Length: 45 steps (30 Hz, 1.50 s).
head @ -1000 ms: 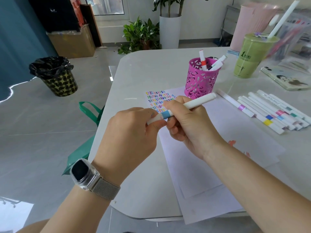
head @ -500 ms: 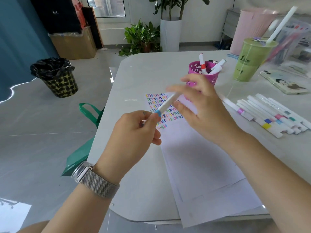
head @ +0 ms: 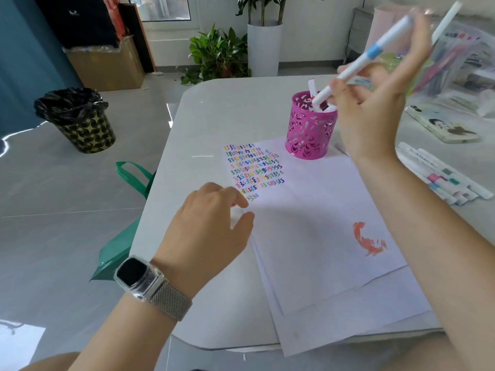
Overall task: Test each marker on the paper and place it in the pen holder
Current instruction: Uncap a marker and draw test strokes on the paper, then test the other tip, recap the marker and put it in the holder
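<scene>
1. R hand (head: pixel 375 113): raised over the table, fingers pinching a marker (head: pixel 359 62). Marker is a slim white plastic barrel w/ light-blue band, tilted; lower end dips at the rim of the pen holder (head: pixel 310 124), upper end blurred near the fingertips. I can't tell if that lower end is inside the cup yet.

2. Pen holder: round pink metal cup, cut-out lace pattern, upright, just left of R hand's palm. A few white marker ends stick out of its top.

3. L hand (head: pixel 211 223): hovering low over the near-left edge of the paper (head: pixel 321 236), fingers loosely curled, thumb and forefinger apart, holding nothing I can see. Hands well apart. Wristwatch (head: pixel 139 274) on L wrist: square dark face, clear case, silver mesh band.

4. Paper: white sheets, overlapping, flat, between both forearms. Rows of small multicolour squiggles (head: pixel 253 167) just ahead of L hand's fingertips; orange scribble (head: pixel 367 239) beside R forearm.

5. Loose markers (head: pixel 442 178): row of white barrels w/ coloured bands, lying side by side, right of R forearm.

6. Table (head: pixel 214 116): smooth pale top, rounded corners.

7. Phone (head: pixel 442 124): flat, printed case, right of R hand.

8. Waste bin (head: pixel 77 121): black liner, patterned sides, on floor far left of L hand.
</scene>
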Each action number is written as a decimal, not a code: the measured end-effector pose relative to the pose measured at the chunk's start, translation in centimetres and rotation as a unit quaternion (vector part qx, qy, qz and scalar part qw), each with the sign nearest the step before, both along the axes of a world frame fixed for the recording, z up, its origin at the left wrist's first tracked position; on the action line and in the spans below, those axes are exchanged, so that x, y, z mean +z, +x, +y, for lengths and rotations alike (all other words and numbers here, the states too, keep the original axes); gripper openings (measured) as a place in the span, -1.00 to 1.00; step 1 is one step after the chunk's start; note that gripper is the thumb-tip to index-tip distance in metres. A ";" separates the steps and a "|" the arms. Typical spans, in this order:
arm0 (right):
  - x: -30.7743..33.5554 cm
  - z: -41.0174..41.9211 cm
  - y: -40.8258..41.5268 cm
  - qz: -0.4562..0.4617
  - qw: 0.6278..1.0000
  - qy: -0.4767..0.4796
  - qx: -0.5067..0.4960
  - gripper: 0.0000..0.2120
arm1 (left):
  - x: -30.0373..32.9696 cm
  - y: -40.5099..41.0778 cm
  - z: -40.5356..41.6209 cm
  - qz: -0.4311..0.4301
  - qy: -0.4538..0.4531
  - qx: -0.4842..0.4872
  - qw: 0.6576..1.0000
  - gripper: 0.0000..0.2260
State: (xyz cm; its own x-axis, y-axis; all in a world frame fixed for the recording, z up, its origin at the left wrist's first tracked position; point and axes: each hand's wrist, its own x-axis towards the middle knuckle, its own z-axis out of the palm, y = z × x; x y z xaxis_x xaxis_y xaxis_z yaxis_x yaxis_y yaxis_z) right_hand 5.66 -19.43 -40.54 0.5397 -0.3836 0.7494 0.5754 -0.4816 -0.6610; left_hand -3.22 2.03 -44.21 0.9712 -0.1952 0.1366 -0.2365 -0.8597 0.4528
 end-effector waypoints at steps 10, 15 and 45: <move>-1.4 -2.3 1.2 0.110 0.988 -0.102 -0.029 -0.37 | -0.2 0.0 -0.6 -0.026 -0.025 -0.009 0.999 -0.78; -0.6 -3.2 0.4 0.200 0.977 -0.064 -0.045 -0.59 | -0.1 0.0 -0.4 -0.030 -0.027 -0.009 0.999 -0.80; 1.8 -1.5 -6.8 0.510 0.843 0.028 0.169 -0.82 | 0.5 -0.3 -0.8 0.004 -0.136 -0.045 0.990 -0.63</move>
State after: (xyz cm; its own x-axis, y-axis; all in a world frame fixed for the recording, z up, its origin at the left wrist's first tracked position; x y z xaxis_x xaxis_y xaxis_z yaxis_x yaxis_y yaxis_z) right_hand -1.15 -20.97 -38.73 0.9779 -0.0977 -0.1848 -0.2077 -0.3562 -0.9110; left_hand -3.50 1.22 -43.70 0.9531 -0.2375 0.1875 -0.3011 -0.6821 0.6664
